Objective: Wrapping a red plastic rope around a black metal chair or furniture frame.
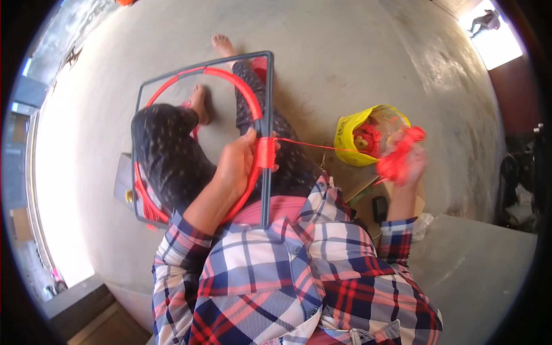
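My left hand [237, 162] grips the right side of a grey square metal frame [268, 103] where a red hoop [241, 89] meets it. That spot is wrapped in red cord [265, 152]. The frame rests across my lap, over my dark dotted trousers. A taut red strand [313, 144] runs from the wrapping rightward to my right hand [409, 164], which is raised and holds a bundle of red cord [397, 155], blurred by motion.
A yellow plastic bag [351, 138] with reddish contents sits on the concrete floor [345, 52] beside my right knee. A small dark object [379, 208] and cardboard lie below it. A grey slab edge [483, 270] is at the lower right. My bare feet [221, 43] reach forward.
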Available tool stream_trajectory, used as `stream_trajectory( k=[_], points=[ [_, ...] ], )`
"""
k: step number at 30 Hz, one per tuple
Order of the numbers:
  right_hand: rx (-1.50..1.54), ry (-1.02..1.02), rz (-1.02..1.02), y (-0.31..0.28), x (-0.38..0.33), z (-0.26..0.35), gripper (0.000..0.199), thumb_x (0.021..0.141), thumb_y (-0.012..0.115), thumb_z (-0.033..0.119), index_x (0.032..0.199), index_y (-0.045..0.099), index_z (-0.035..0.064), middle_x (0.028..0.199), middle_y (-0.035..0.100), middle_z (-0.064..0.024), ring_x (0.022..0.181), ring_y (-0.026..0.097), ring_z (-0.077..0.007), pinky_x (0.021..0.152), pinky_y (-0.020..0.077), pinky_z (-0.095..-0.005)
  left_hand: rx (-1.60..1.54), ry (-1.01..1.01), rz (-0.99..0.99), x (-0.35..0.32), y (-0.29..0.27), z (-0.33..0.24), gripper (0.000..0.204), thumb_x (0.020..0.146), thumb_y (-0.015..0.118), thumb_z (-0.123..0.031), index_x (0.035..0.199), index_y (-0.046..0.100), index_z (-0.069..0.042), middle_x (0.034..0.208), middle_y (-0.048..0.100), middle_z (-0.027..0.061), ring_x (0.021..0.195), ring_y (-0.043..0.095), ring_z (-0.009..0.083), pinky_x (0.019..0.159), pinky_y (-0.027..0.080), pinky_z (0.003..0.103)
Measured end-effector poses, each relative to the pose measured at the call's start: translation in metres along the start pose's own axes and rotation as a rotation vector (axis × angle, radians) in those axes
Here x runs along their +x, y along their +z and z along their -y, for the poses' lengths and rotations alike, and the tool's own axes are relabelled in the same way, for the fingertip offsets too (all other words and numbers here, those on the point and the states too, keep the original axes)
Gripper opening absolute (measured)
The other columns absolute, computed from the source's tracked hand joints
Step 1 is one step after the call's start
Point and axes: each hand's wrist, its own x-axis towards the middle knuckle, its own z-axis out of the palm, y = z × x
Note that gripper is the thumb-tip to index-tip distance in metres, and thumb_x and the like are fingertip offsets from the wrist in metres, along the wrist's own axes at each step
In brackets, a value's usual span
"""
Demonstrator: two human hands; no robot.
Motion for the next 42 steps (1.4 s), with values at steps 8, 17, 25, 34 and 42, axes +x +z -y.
stream_trajectory(
  k=[8,17,25,34,42],
  points=[
    [-1.426,0.335,0.729,0.124,0.003,-0.117,0.065,0.07,0.072,0.015,0.128,0.045,-0.0024,0.1,0.065,-0.0154,0.091,0.064,-0.0242,0.083,0.0475,-0.0341,-0.066,0.152,-0.099,-0.015,0.002,0.001,0.031,0.093,0.04,-0.02,0.111,0.052,0.002,0.103,0.061,0.011,0.092,0.06,0.021,0.084,0.05,0.033],
    [-0.869,0.223,0.458,0.116,0.047,-0.136,0.071,0.072,0.07,0.009,0.136,0.039,0.0056,0.119,0.055,-0.0142,0.106,0.058,-0.0278,0.092,0.0452,-0.034,-0.236,0.169,-0.317,-0.013,-0.002,0.012,0.024,0.096,0.049,-0.025,0.109,0.055,-0.005,0.091,0.06,0.0045,0.083,0.056,0.0151,0.078,0.049,0.033],
    [-1.285,-0.492,0.711,0.144,0.036,-0.161,0.048,0.078,0.073,0.024,0.117,0.055,0.0032,0.115,0.059,-0.0118,0.113,0.054,-0.0292,0.097,0.0419,-0.0391,0.181,0.692,-0.139,-0.02,0.009,0.018,0.017,0.096,0.047,-0.025,0.102,0.05,-0.009,0.089,0.052,0.0011,0.077,0.048,0.0106,0.073,0.038,0.026],
    [-1.918,0.29,0.832,0.077,0.052,-0.041,0.034,0.081,0.062,0.026,0.096,0.064,-0.0041,0.086,0.067,-0.0073,0.078,0.061,-0.0156,0.072,0.0472,-0.0282,-0.053,0.24,-0.264,-0.009,-0.016,0.013,0.038,0.097,0.042,-0.037,0.12,0.044,-0.007,0.083,0.054,0.0046,0.07,0.051,0.0155,0.065,0.043,0.03],
    [-0.257,0.198,-0.029,-0.084,0.023,0.002,0.026,0.086,0.059,0.023,0.096,0.06,-0.0013,0.093,0.064,-0.0148,0.072,0.062,-0.0225,0.074,0.0527,-0.0336,-0.152,0.156,-0.021,-0.007,0.003,0.002,0.055,0.1,0.035,-0.039,0.143,0.024,-0.007,0.086,0.059,0.0092,0.077,0.059,0.0179,0.072,0.05,0.031]
  ],
)
